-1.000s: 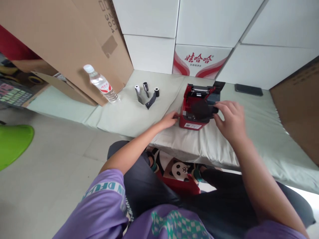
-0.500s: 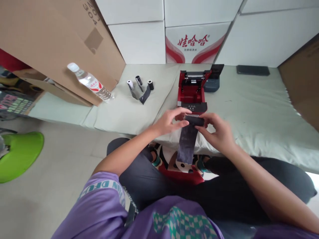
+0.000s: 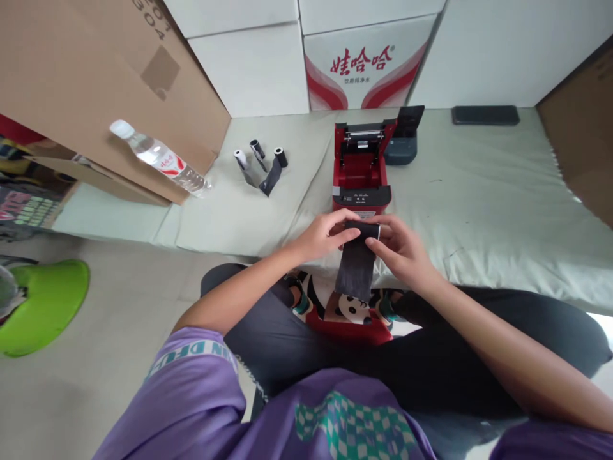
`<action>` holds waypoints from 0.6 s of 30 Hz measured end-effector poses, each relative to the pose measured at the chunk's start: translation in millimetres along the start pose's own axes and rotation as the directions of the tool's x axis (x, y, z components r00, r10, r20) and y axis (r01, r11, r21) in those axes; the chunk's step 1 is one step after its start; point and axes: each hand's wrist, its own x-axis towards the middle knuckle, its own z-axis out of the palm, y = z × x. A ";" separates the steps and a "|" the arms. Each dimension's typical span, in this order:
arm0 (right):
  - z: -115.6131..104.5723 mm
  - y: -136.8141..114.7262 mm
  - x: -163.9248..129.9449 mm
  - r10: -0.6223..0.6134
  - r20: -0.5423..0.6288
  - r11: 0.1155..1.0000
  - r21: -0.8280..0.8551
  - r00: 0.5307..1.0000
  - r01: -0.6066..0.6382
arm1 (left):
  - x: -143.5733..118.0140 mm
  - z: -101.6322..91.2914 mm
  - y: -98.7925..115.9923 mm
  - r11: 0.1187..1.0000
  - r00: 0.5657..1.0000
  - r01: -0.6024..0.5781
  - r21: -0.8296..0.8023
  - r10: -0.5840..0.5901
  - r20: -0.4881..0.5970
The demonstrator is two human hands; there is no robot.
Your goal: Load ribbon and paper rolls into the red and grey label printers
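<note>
Between my two hands is a roll of black-faced paper [image 3: 357, 259], its loose end hanging down past the edge of the cloth-covered surface. My left hand [image 3: 328, 235] grips the roll's left end, thumb on the near side. At the right end, my right hand [image 3: 400, 246] pinches the roll with thumb and fingers. Just beyond them stands a small red and black printer [image 3: 361, 172] with its lid raised and its red paper bay bare. Fingertips partly cover the roll.
Several small paper rolls [image 3: 258, 166] with unwound strips lie to the left, near a tilted water bottle [image 3: 160, 156] against a cardboard box [image 3: 119, 76]. A dark device [image 3: 402, 150] sits behind the printer, a black phone-like slab [image 3: 485, 115] farther right. White cartons [image 3: 249, 76] line the back.
The roll has turned and tilted in my hands, and its hanging strip looks shorter. Both hands keep hold. The whole view has shifted slightly.
</note>
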 end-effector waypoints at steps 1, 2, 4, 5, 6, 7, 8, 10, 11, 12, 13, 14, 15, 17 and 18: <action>-1.1 1.8 0.3 0.008 -0.002 1.000 0.003 1.000 -0.008 | -0.3 0.3 -0.3 1.000 1.000 0.006 0.013 -0.006 -0.011; -2.2 3.5 0.8 0.019 -0.008 1.000 0.002 1.000 -0.019 | -0.6 0.7 -0.5 0.999 1.000 -0.009 0.037 0.010 -0.020; -4.0 6.1 1.8 0.037 -0.029 0.999 -0.008 0.999 -0.037 | -0.8 1.3 -0.2 0.995 0.998 -0.057 0.087 0.059 -0.018; -4.4 6.8 2.1 0.042 -0.041 0.999 -0.014 0.998 -0.043 | -0.9 1.3 0.3 0.993 0.998 -0.063 0.100 0.064 -0.009; -4.4 7.2 2.2 0.044 -0.052 0.999 -0.019 0.998 -0.045 | -0.9 1.2 1.1 0.994 0.999 -0.045 0.103 0.045 0.002; -4.2 7.4 2.0 0.043 -0.062 0.999 -0.026 0.997 -0.045 | -1.0 1.0 2.0 0.996 1.000 -0.003 0.093 0.002 0.015; -3.7 7.6 1.8 0.039 -0.073 0.999 -0.033 0.997 -0.041 | -1.1 0.5 2.8 0.996 0.998 0.052 0.076 -0.054 0.027; -2.8 8.9 1.5 0.039 -0.090 0.998 -0.050 0.995 -0.044 | -1.8 -0.7 4.4 0.990 0.990 0.130 0.056 -0.132 0.043; -2.5 10.1 1.6 0.052 -0.094 0.997 -0.050 0.994 -0.057 | -2.4 -1.3 5.1 0.989 0.991 0.130 0.065 -0.132 0.037; -2.3 11.7 2.1 0.075 -0.091 0.996 -0.038 0.993 -0.079 | -3.1 -2.0 5.7 0.991 0.994 0.104 0.087 -0.106 0.026; -2.2 13.5 2.7 0.105 -0.086 0.994 -0.014 0.991 -0.107 | -3.8 -2.6 6.1 0.991 0.998 0.061 0.119 -0.063 0.017; -2.0 15.4 3.6 0.135 -0.079 0.991 0.014 0.988 -0.134 | -4.5 -3.0 6.4 0.989 1.000 0.017 0.149 -0.019 0.010; -1.6 17.0 4.3 0.156 -0.075 0.987 0.038 0.985 -0.153 | -5.2 -3.2 6.5 0.985 1.000 -0.013 0.171 0.012 0.008; 0.6 19.5 5.2 0.159 -0.083 0.987 0.042 0.984 -0.156 | -6.6 -3.4 6.7 0.982 1.000 -0.005 0.190 0.000 0.024; 2.4 20.5 4.9 0.146 -0.091 0.989 0.024 0.985 -0.145 | -7.3 -3.5 7.0 0.981 0.999 0.027 0.194 -0.033 0.032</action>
